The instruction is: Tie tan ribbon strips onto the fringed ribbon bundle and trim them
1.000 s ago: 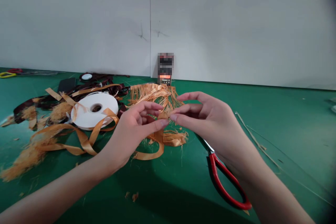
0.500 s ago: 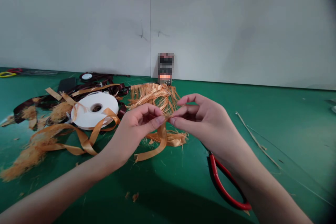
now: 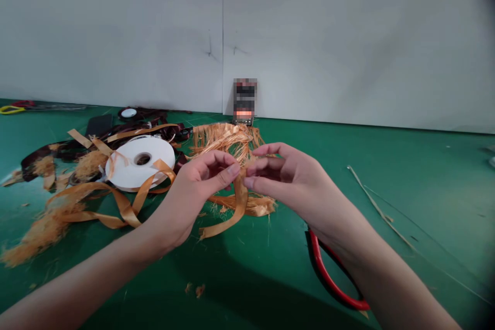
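A strip of gold ribbon (image 3: 240, 201) hangs down between my hands, its lower end curving left near the green table. My left hand (image 3: 197, 193) pinches the strip's upper end between thumb and index finger. Facing it, my right hand (image 3: 294, 178) holds thumb and fingertips closed at the strip's other edge. Frayed gold ribbon pieces (image 3: 216, 136) lie just behind the fingers, and another frayed bundle (image 3: 263, 206) lies below them. Red-handled scissors (image 3: 320, 263) rest under my right forearm, which hides part of them.
A white ribbon spool (image 3: 131, 178) with loose gold ribbon (image 3: 124, 209) lies at left. Dark ribbon (image 3: 34, 162) and fluffy gold threads (image 3: 38, 232) surround it. Yellow-and-red-handled scissors (image 3: 15, 108) lie far left. A small blurred upright object (image 3: 245, 100) leans on the white wall (image 3: 328, 36).
My right fingertips have moved slightly down and left, and the ribbon's upper part shows more between the hands. The other things stay put.
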The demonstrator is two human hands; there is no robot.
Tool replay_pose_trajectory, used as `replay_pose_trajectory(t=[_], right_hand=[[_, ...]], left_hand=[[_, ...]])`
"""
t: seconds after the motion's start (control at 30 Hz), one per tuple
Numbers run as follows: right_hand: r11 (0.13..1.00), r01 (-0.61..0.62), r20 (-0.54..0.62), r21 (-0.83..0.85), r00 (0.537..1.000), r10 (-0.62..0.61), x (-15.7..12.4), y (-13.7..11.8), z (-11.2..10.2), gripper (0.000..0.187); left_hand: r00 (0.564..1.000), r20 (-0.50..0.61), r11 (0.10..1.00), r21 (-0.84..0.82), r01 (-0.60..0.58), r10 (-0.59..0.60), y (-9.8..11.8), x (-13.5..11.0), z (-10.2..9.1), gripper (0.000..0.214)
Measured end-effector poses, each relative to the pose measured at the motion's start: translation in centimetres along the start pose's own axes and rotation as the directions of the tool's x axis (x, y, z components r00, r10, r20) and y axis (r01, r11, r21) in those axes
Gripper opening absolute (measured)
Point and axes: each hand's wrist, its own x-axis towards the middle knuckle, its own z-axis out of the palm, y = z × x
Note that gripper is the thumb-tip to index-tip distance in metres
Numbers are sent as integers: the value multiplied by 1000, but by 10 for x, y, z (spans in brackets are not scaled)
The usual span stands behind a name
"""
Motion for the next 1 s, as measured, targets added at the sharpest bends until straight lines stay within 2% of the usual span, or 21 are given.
replay_pose_trajectory(t=[0.2, 0.4, 0.6, 0.8, 1.0], right_hand=[[1000, 0, 9, -23, 1000, 1, 0, -1, -3, 36], [999, 1, 25, -45, 1000, 0, 0, -2, -5, 31], [998, -17, 31, -59, 999, 18, -3, -3, -6, 34], [996, -15, 49, -88, 999, 19, -2, -1, -7, 28], [993, -14, 55, -121, 998, 21, -1, -1, -5, 25]], left_hand=[[999, 35, 999, 35, -23, 22, -2, 1, -4, 11], [988, 149, 994, 98, -53, 38, -2, 3, -5, 8], [996, 64, 995, 76, -69, 64, -2, 3, -6, 10], [994, 96, 995, 74, -65, 58, 1, 2, -6, 8], [998, 20, 994, 83, -67, 65, 0, 3, -2, 11]])
